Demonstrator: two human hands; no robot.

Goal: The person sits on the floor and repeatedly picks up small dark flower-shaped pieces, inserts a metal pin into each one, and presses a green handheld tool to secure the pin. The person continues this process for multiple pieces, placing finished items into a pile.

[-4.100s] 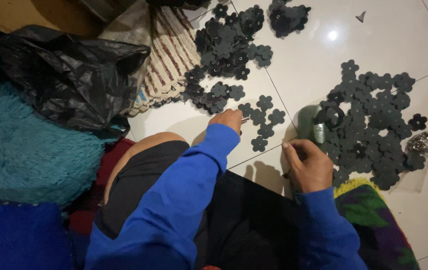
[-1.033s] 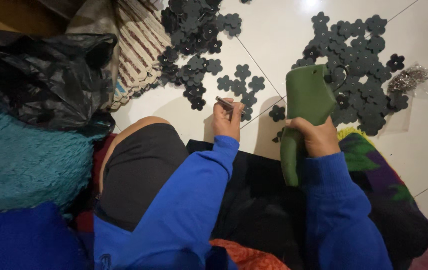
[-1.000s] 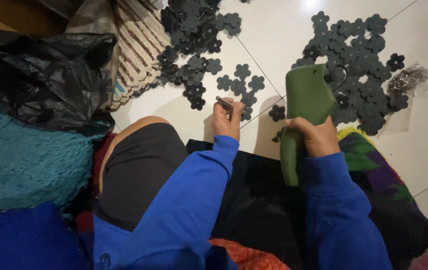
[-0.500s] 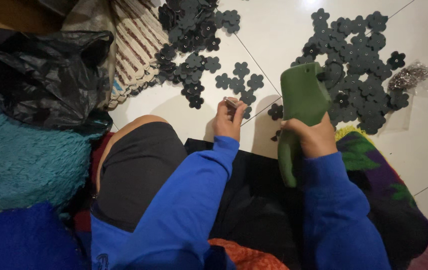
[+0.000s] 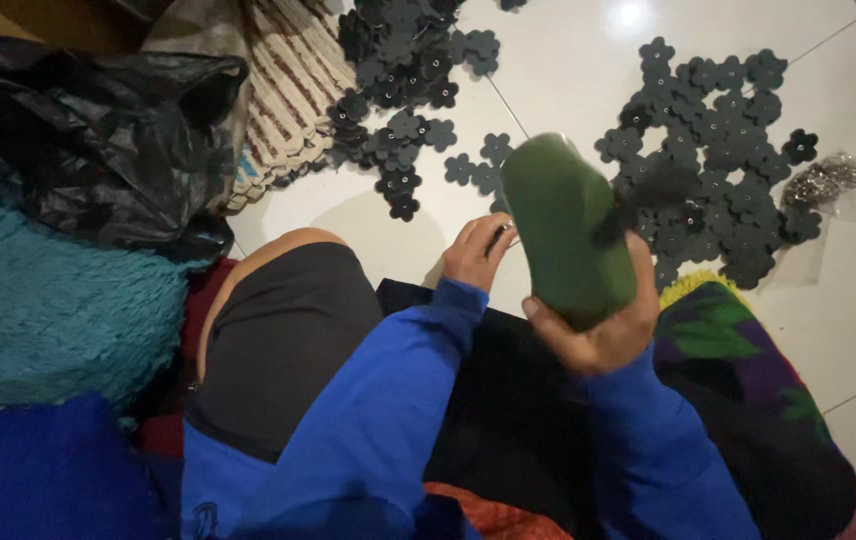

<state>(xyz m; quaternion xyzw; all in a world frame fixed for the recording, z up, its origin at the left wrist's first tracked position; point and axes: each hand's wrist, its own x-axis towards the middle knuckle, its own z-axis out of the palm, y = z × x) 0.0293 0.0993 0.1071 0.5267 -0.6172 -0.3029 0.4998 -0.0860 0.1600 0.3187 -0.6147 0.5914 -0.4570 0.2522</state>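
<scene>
Right hand [image 5: 603, 330] has raised green block [image 5: 568, 230] higher, fingers wrapped around it, left hand [image 5: 478, 250] pinching small dark piece [image 5: 501, 232] just beside block, flower cutouts [image 5: 718, 190] on floor [image 5: 588, 60]

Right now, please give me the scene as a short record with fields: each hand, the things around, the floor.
right hand: grips a green block, raised above the floor
left hand: pinches a small dark piece low near the white tiled floor
around: two heaps of dark flower-shaped cutouts
left side: black plastic bag, teal fluffy rug
far right: clear bag of small metal parts
</scene>
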